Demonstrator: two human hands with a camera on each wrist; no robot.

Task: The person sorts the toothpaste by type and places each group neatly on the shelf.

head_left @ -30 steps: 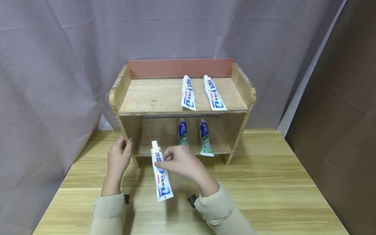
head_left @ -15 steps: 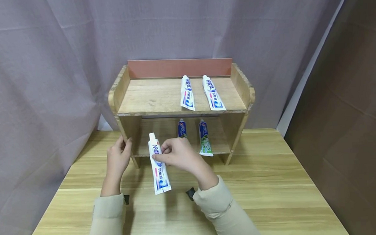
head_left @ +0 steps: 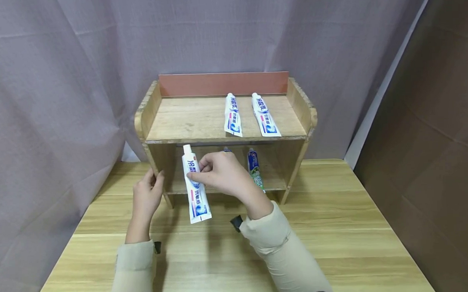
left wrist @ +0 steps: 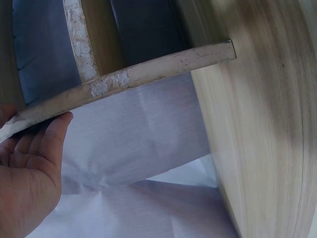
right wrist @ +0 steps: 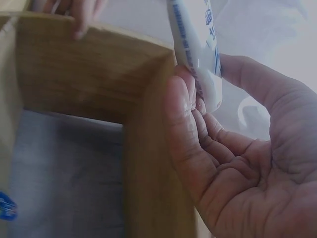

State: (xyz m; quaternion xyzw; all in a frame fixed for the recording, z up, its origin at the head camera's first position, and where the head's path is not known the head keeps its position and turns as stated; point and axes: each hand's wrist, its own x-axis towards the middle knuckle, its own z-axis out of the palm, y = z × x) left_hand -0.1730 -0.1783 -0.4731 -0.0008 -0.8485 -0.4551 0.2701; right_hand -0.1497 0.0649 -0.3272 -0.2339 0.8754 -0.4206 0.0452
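Observation:
My right hand [head_left: 227,174] pinches a white and blue toothpaste tube [head_left: 199,203] by its side, thumb across the printed front. The tube hangs cap up before the lower opening of a two-tier wooden shelf [head_left: 171,126]; the right wrist view shows it between thumb and fingers. With thumb and fingers on either face, my left hand [head_left: 148,194] grips the edge of the shelf's left side panel [left wrist: 163,67]. Two more white toothpaste tubes [head_left: 233,116] lie on the top tier. On the lower tier, a blue and green toothpaste tube [head_left: 254,164] shows; another is mostly hidden behind my right hand.
The shelf stands on a wooden table [head_left: 337,228], near its back edge. Behind hangs a grey curtain [head_left: 214,30], and a brown panel [head_left: 423,135] rises along the right side. A reddish-brown strip [head_left: 224,84] backs the top tier.
My right hand has lifted the toothpaste tube upward and closer to the shelf, now covering most of one blue and green tube. My left hand keeps its place on the side panel.

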